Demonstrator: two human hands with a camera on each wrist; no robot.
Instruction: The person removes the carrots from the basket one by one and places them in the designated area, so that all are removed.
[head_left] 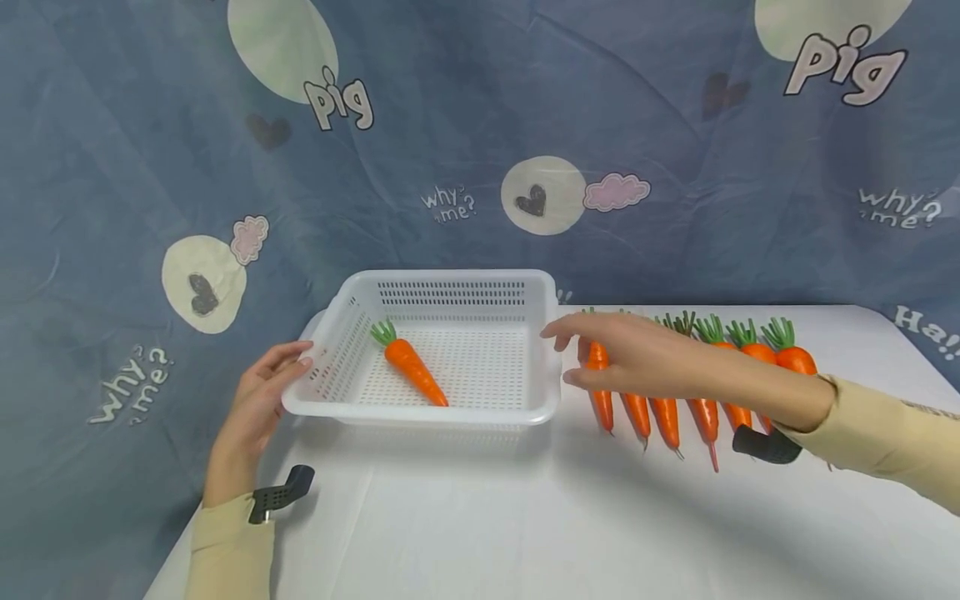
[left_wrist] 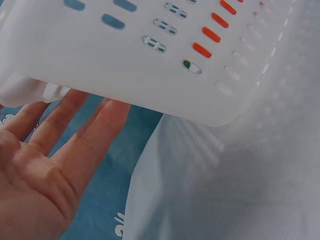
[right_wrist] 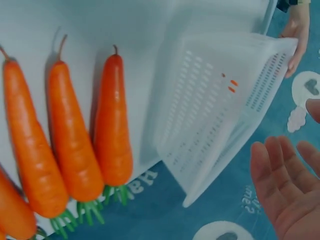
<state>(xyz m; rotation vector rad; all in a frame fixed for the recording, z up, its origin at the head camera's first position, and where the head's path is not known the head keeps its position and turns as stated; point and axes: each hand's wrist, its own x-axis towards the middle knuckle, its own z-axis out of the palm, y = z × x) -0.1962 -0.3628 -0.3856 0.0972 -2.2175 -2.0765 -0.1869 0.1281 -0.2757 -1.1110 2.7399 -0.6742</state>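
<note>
A white perforated plastic basket (head_left: 450, 414) stands on the table with one orange carrot (head_left: 415, 372) lying in it, green stem to the upper left. My left hand (head_left: 255, 400) touches the basket's left rim; in the left wrist view its fingers (left_wrist: 95, 135) extend fairly straight, their tips partly hidden by the basket (left_wrist: 115, 65). Beside the basket's right rim, my right hand (head_left: 637, 354) hovers with loosely bent fingers and nothing in them. Under and beyond it lies a row of several carrots (head_left: 664, 425), partly covered by the hand and forearm.
A white cloth covers the table (head_left: 465, 517). Behind it hangs a blue printed curtain (head_left: 420, 125), which also drops along the left side. In the right wrist view the row's nearest carrot (right_wrist: 114, 125) lies a short way from the basket (right_wrist: 200, 100).
</note>
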